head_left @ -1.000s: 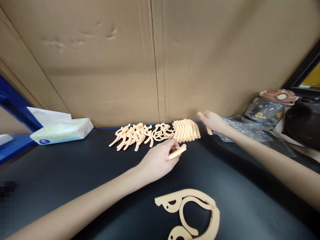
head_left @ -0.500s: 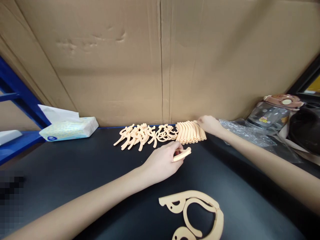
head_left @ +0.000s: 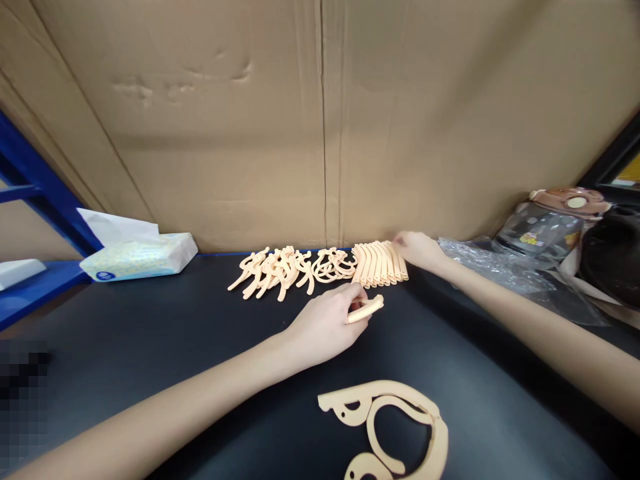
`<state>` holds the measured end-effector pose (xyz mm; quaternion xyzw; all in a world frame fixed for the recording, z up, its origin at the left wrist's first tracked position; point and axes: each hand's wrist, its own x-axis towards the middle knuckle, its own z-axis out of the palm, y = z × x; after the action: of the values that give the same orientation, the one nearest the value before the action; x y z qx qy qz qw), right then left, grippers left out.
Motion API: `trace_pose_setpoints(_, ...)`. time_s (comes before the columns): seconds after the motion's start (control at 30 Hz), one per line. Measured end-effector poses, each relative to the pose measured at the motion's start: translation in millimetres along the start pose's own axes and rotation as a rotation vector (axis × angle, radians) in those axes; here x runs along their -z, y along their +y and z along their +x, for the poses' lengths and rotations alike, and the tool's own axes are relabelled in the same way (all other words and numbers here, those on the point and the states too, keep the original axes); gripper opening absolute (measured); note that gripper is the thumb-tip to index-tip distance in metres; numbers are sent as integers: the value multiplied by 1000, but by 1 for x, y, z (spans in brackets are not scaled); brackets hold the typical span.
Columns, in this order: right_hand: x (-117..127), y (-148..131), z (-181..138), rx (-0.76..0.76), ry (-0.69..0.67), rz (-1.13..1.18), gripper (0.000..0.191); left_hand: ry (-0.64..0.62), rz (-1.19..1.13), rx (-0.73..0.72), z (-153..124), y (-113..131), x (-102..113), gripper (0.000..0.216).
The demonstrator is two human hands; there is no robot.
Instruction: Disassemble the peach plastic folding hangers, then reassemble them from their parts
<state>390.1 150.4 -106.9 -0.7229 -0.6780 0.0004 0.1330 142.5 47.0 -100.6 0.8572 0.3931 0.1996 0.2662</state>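
Observation:
My left hand (head_left: 325,323) rests on the black table (head_left: 150,347) with its fingers closed around a short beige curved piece (head_left: 367,309). My right hand (head_left: 419,248) reaches to the far edge and touches the right end of a tidy row of beige curved pieces (head_left: 380,263); its fingers are partly hidden behind the row. Left of that row lies a loose heap of beige cut-out pieces (head_left: 280,270). A larger beige cut-out frame (head_left: 395,427) lies near me, in front of my left hand.
A tissue pack (head_left: 137,257) sits at the far left beside a blue shelf frame (head_left: 35,193). Cardboard (head_left: 320,120) walls the back. At the right are crumpled clear plastic (head_left: 495,270), a clear bottle with a brown lid (head_left: 550,223) and a dark object (head_left: 613,257).
My right hand carried a beige piece to the right end of the row and now rests against it. My left hand barely moved. The camera shifted slightly.

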Motion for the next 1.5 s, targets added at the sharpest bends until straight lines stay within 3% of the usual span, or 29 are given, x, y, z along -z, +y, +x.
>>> trace_pose_setpoints(0.3,4,-3,-6,7,-12,-17,34,25,-90,44,-1,3,6,41)
trace_pose_setpoints(0.77,5,-2,-7,75,35,-23,31,190,-396,226,11,6,19,42)
trace_pose_setpoints(0.87,10,-4,-8,84,52,24,29,182,-578,284,12,5,20,37)
trace_pose_setpoints(0.97,21,-14,-13,105,66,116,32,195,-745,331,14,3,22,29)
trace_pose_setpoints(1.03,29,-28,-21,156,23,215,47,222,-793,337,18,3,25,24)
trace_pose_setpoints(1.1,38,-46,-34,246,-87,363,65,268,-844,333,23,4,31,19)
trace_pose_setpoints(1.13,42,-56,-41,324,-211,589,68,295,-865,326,26,5,34,17)
trace_pose_setpoints(1.2,48,-73,-55,470,-340,875,51,360,-897,305,30,8,41,16)
trace_pose_setpoints(1.33,55,-87,-69,467,-240,1005,28,407,-863,232,32,10,55,17)
trace_pose_setpoints(1.5,57,-75,-65,413,58,738,23,427,-376,89,32,-1,65,22)
